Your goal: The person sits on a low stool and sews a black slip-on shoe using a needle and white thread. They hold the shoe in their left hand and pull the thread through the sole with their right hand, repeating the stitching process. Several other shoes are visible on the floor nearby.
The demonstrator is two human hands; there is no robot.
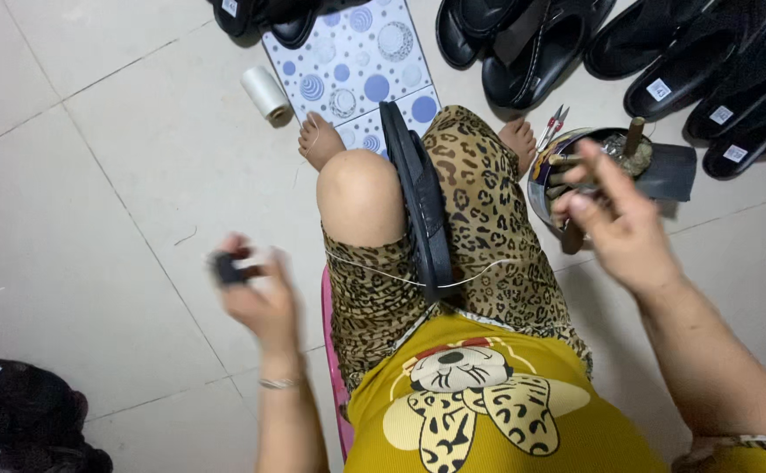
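Black sandal (420,203) clamped between knees | left hand (256,293) pinches small black piece (225,268) | right hand (619,223) grips tool (586,159)

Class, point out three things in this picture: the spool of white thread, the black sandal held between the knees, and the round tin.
Spool of white thread (266,92), head view, middle of its side.
Black sandal (425,215), head view, on its sole edge.
Round tin (539,180), head view, on its outer wall.

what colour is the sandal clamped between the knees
Black sandal, clearest in the head view.
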